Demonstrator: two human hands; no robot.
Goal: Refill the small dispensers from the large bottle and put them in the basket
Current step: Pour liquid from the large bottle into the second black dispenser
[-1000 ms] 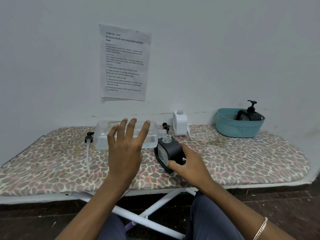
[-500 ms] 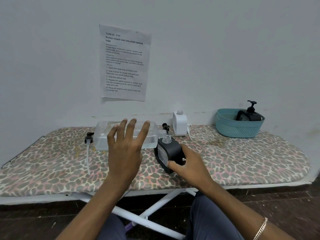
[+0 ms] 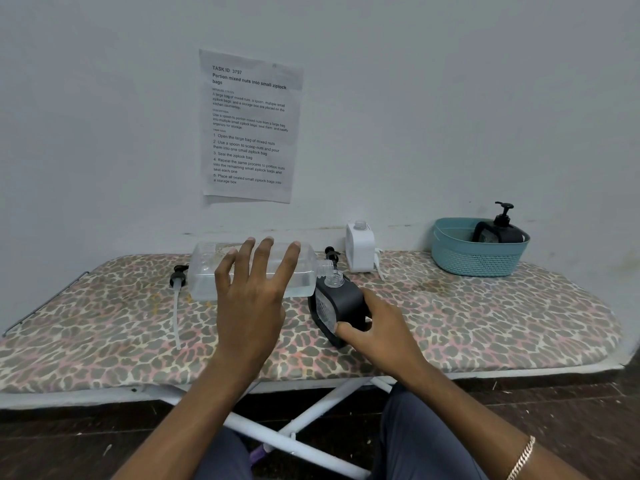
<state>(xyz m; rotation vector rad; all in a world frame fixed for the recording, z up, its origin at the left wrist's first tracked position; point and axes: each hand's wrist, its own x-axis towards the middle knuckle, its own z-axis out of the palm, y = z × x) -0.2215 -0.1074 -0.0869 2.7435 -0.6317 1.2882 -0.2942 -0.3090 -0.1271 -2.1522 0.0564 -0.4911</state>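
Grip of the right hand is closed round a black small dispenser, tilted on the leopard-print bench, its clear neck open. The left hand is held flat, fingers spread, over the clear large bottle, laid sideways with its mouth at that neck. A second dispenser is stood in the teal basket.

The large clear rectangular plastic bottle looks smooth and glossy. The small black plastic dispenser is matt, its neck clear. The teal oval plastic basket has perforated walls. The leopard-print cloth board cover looks soft and matt.
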